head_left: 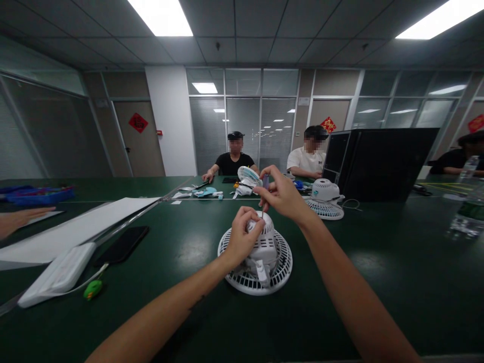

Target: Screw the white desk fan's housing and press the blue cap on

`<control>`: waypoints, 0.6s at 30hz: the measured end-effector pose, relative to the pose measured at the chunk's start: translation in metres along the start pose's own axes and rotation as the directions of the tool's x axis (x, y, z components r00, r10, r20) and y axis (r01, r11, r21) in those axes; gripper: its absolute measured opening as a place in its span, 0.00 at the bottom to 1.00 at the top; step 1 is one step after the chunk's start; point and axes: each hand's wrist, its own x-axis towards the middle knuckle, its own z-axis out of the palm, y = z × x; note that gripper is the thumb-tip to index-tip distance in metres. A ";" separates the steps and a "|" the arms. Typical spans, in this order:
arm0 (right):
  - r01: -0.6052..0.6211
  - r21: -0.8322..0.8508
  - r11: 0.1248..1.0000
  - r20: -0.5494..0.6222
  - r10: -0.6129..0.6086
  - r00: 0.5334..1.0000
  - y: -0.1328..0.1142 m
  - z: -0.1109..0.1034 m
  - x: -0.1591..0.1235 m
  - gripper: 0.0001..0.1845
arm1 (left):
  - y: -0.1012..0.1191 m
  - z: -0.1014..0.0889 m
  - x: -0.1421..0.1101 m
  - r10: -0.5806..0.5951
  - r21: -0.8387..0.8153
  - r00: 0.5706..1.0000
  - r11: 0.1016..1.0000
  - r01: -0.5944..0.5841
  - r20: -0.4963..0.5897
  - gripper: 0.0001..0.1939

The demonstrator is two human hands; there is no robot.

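Observation:
A white electric fan (263,247) lies grille-down on the green table (181,307), its rounded motor housing facing up. My right hand (283,196) grips the purplish handle of a screwdriver (265,181) held upright above the housing. The thin shaft points down to the top of the housing. Resting against the housing, my left hand (242,234) has thumb and fingers pinched around the lower end of the shaft. The screwdriver's tip, and any screw under it, is hidden by those fingers.
A second white fan (325,201) and a black box-shaped case (381,164) stand at the right. Left are a black phone (123,245), a white power strip (58,275) and a white sheet (94,227). People sit across the table; another person's hand (22,219) reaches in from the left.

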 end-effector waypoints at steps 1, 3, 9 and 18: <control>-0.002 0.020 1.000 0.005 0.002 1.000 0.000 -0.001 0.000 0.14 | 0.000 0.000 0.000 -0.006 -0.003 1.000 1.000 0.006 -0.001 0.06; 0.007 0.034 0.999 0.006 -0.007 1.000 0.000 -0.002 0.000 0.15 | 0.000 0.000 0.001 -0.023 -0.006 1.000 1.000 0.023 -0.002 0.04; 0.056 -0.112 0.992 0.000 -0.056 0.998 -0.004 -0.002 0.000 0.11 | -0.001 0.002 0.002 -0.049 -0.030 0.999 0.998 0.049 0.000 0.07; 0.016 -0.238 0.971 -0.173 -0.058 0.983 0.002 0.009 0.002 0.14 | -0.002 0.001 0.004 -0.050 -0.067 0.999 0.997 0.049 -0.020 0.07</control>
